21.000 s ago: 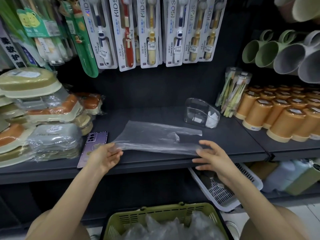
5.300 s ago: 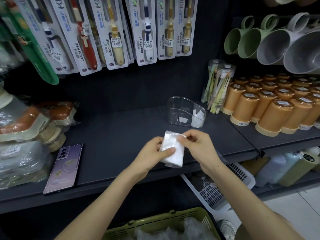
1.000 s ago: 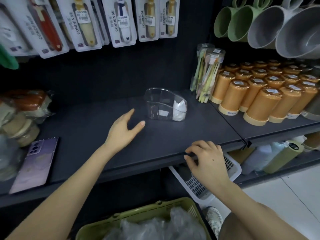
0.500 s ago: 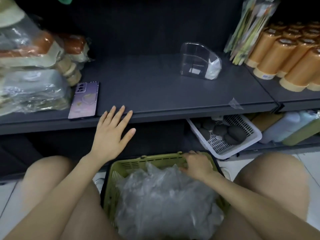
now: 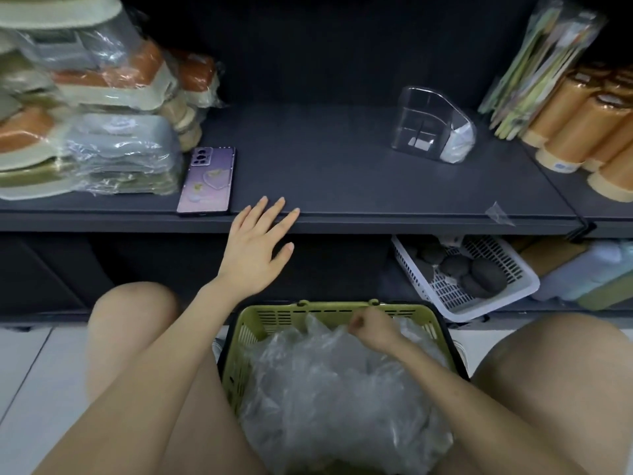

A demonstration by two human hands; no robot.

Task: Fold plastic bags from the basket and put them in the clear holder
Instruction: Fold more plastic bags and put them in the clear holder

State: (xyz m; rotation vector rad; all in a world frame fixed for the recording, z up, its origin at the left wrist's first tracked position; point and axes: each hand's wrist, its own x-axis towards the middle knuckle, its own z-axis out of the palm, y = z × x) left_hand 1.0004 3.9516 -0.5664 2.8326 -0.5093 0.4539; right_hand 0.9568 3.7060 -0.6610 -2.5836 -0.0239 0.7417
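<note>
Plastic bags (image 5: 329, 389) heaped in green basket (image 5: 246, 323) at 6 o'clock; right hand (image 5: 371, 329) fingers clenched on film at the pile's far edge, left hand (image 5: 257, 248) released, flat, tips at shelf (image 5: 342, 173) lip. Risk: bags cling, so the pull may drag several out or snag the rim. Clear holder (image 5: 428, 125) at 1 o'clock looks light, could tip if bumped.

Retail shop, household-goods aisle. Dark metal shelf (image 5: 342, 173) carries repeated stock: shrink-wrapped lidded boxes (image 5: 102, 145) stacked at left, identical orange tumblers (image 5: 582, 125) in rows at right. Lower shelf holds a white slotted tray (image 5: 513, 296) of dark rounded items; a green carry basket (image 5: 291, 308) stands on the tiled floor.
</note>
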